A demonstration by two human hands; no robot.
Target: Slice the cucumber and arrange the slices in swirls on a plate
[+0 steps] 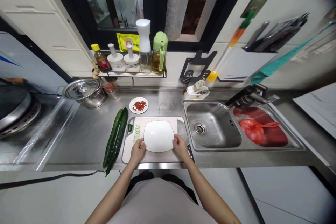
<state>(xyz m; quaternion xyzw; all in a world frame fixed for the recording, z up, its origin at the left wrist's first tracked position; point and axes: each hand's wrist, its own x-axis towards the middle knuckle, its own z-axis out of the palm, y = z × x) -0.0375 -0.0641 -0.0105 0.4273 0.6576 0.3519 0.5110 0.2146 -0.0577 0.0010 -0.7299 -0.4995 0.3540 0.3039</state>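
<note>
A white squarish plate point(159, 136) is over the cutting board point(152, 157), gripped at its left and right edges. My left hand point(138, 149) pinches the left edge, close to a row of cucumber slices point(137, 133). On the opposite side, my right hand point(180, 145) has its fingers closed on the plate's edge. A kitchen knife point(182, 129) lies at the board's right, its dark handle partly behind my right hand. One cucumber end piece point(130, 127) sits at the board's upper left. Whether the plate touches the board I cannot tell.
Two whole cucumbers point(116, 140) lie left of the board. Behind it stands a small dish of chopped red pieces point(139, 105). The sink point(214, 126) is to the right, with a red plastic bag point(252, 130) in its second basin. A lidded pot point(85, 92) stands back left.
</note>
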